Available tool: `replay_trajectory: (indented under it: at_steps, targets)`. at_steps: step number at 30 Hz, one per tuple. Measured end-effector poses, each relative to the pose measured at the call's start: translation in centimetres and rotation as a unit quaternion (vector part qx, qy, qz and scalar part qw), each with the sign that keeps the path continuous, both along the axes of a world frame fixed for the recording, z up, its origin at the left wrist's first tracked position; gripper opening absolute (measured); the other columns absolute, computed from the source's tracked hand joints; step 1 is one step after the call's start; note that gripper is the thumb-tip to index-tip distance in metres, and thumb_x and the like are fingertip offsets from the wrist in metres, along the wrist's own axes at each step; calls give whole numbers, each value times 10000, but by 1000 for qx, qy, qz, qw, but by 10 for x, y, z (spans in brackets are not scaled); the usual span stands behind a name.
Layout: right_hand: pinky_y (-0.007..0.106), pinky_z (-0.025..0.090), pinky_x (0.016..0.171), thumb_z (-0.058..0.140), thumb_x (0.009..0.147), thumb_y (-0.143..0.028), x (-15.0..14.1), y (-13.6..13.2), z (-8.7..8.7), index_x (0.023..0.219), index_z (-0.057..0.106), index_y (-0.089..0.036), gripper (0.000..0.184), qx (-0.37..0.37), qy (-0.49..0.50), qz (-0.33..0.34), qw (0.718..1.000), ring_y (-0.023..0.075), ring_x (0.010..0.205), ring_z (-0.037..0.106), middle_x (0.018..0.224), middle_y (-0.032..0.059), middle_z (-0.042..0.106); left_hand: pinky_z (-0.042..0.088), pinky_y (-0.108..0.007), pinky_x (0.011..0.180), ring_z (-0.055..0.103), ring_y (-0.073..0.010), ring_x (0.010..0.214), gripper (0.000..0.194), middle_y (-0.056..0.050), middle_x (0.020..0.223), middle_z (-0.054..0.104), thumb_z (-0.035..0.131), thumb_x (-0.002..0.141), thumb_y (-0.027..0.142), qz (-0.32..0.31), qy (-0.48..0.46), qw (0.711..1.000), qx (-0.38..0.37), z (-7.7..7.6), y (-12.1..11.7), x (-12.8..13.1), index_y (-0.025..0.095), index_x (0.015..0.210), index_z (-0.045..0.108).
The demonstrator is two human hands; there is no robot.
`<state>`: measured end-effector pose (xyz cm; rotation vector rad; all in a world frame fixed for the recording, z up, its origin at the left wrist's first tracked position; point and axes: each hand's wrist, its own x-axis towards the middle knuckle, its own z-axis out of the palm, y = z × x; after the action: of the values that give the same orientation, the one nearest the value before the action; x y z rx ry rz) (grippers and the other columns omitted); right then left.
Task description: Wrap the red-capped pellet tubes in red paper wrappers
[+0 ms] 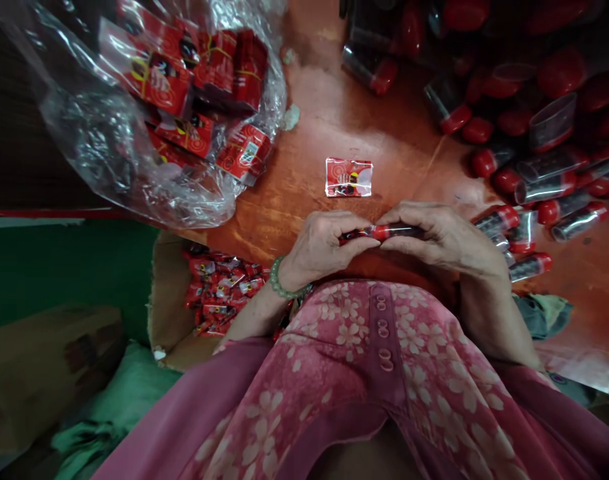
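Observation:
Close to my body, both hands meet over the near edge of the table. My left hand (324, 241), with a green bead bracelet at its wrist, pinches a red and black printed sleeve (353, 235). Between thumb and fingers of my right hand (442, 237) is a small dark see-through container (402, 231) with a red end. That red end points left and touches the sleeve; whether it sits inside the sleeve I cannot tell. Just beyond my hands, one flat red printed sleeve (349, 177) lies on the table.
Many red-ended clear containers (552, 167) are heaped at the right. A clear plastic bag (184, 200) at the upper left holds bundled red sleeves (167, 80). Below the table's left edge, a cardboard box (167, 300) contains many red wrapped pieces (224, 287). A cloth (542, 315) lies at right.

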<state>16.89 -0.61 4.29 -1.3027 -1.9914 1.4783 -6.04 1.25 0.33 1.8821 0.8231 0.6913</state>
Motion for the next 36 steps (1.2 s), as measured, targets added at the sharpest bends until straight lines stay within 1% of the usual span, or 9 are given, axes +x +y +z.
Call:
replay_trajectory:
  at_steps: [3,6,11,15,19,23,28,32,36]
  targets:
    - [295,486,756,678,938,-413,2,-1,-1,1054,723,-184,261,-20,8,-21,1000,176,818,666,945,41,742,524,-227,674,712,-124,717,217,-50,827,789,714,910,364,9,-12,1000,14,-1,-2,5,153,918,764]
    - [262,471,689,755,874,-408,2,-2,-3,1023,714,-188,269,-74,46,-59,994,146,755,623,879,12,714,514,-224,666,702,-121,712,231,-50,806,781,685,931,363,15,-20,999,34,1,-1,6,146,898,758]
    - [213,434,575,841,783,-383,-8,-6,-8,897,692,-187,271,-209,172,-157,950,91,628,554,750,-33,660,464,-197,578,649,-87,599,267,-18,716,756,666,947,393,-13,-16,1000,-2,1,4,0,160,867,770]
    - [203,421,518,865,760,-380,-13,-13,-14,919,708,-191,293,-256,189,-212,924,75,553,532,696,-41,654,473,-199,576,668,-94,610,265,-29,734,773,641,965,376,-22,-15,1000,-1,-2,6,-4,170,886,790]
    - [214,483,541,858,770,-362,-9,-17,-17,942,716,-212,269,-225,185,-265,919,94,574,604,731,-27,714,510,-202,619,704,-105,654,306,-43,785,797,603,986,381,-32,-1,999,-32,-2,7,-6,165,885,794]
    - [214,488,508,867,753,-342,-5,-16,-16,933,719,-213,266,-198,168,-279,925,93,545,600,742,-22,726,551,-210,691,748,-121,734,292,-46,885,821,595,991,378,-59,-4,995,-82,-2,6,-5,181,940,805]
    - [225,504,506,855,756,-398,-7,-18,-15,1031,722,-213,357,-195,173,-300,918,100,558,615,811,-11,744,573,-212,707,762,-134,760,295,-54,913,824,609,981,393,-13,-14,997,-74,-5,6,-3,175,968,808]
    - [253,534,562,830,788,-442,-5,-19,-14,1002,745,-217,322,-180,146,-260,937,126,609,637,791,-4,741,580,-215,714,761,-131,772,293,-50,921,823,605,983,396,-17,-18,998,-53,-6,8,-4,178,981,800]
    - [283,561,714,790,834,-451,-1,-14,-10,1030,787,-231,295,-123,94,-188,970,160,776,692,905,18,770,568,-208,695,752,-123,760,291,-63,900,817,589,995,367,-32,-25,999,-19,-8,7,-3,155,972,787]
